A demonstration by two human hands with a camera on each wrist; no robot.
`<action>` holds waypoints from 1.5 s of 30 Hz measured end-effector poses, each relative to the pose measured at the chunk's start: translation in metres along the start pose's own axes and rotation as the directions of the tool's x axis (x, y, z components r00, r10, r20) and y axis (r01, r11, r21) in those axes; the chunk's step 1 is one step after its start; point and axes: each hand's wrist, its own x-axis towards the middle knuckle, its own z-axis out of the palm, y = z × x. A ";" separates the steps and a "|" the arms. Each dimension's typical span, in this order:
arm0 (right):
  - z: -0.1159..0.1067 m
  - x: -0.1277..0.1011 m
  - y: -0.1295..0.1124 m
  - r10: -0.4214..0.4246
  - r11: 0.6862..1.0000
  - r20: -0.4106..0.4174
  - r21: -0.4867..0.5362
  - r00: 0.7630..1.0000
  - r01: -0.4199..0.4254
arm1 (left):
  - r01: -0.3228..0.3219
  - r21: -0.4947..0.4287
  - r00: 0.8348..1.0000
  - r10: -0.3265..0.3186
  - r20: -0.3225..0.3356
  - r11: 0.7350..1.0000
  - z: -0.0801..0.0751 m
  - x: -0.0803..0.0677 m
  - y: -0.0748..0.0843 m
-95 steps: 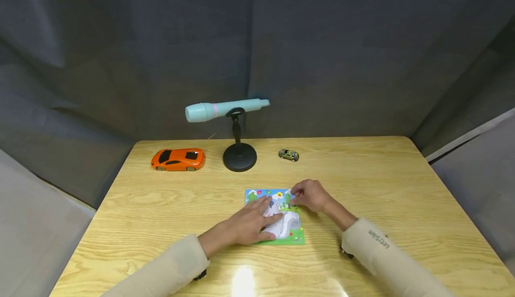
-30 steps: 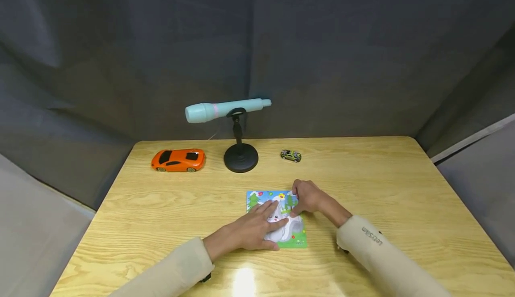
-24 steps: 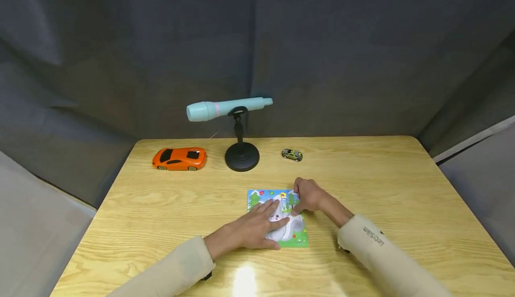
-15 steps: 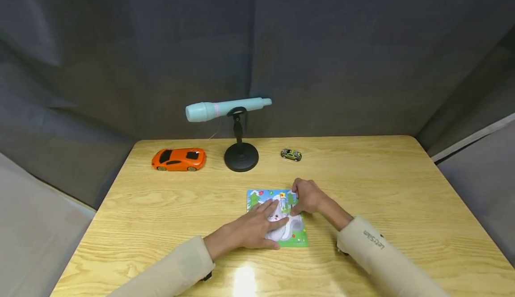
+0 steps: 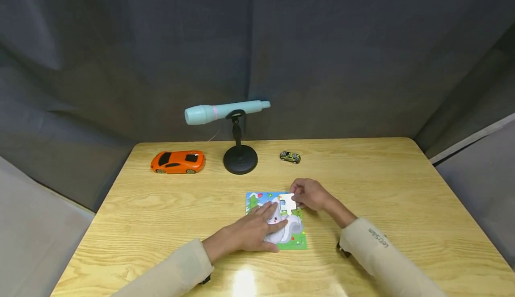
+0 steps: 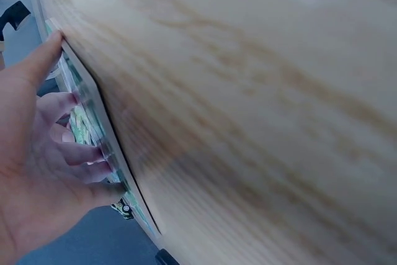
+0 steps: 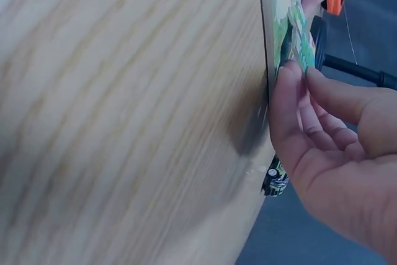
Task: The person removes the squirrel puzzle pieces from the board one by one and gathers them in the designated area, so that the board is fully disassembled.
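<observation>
- Wooden tabletop (image 5: 402, 190) bearing a colourful puzzle board (image 5: 297, 242) near the front middle, between both hands.
- Left hand (image 5: 251, 232) flat on the board's left part, fingers straight, pressing it down.
- Right hand (image 5: 311, 194) at the board's far right corner, thumb and fingertips pinching a puzzle piece (image 5: 287, 202), pale underside up, tilted above the board.
- Piece just beside the left fingertips, apart from them.
- Further back, well apart from both hands: orange toy car (image 5: 178, 161), teal microphone (image 5: 225, 110) on a black stand (image 5: 240, 158), small green toy car (image 5: 290, 156).
</observation>
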 end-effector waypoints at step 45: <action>-0.108 -0.055 0.075 0.153 0.988 -0.091 0.046 0.984 -0.149 | -0.007 -0.031 1.000 0.007 -0.003 0.999 -0.003 -0.002 0.002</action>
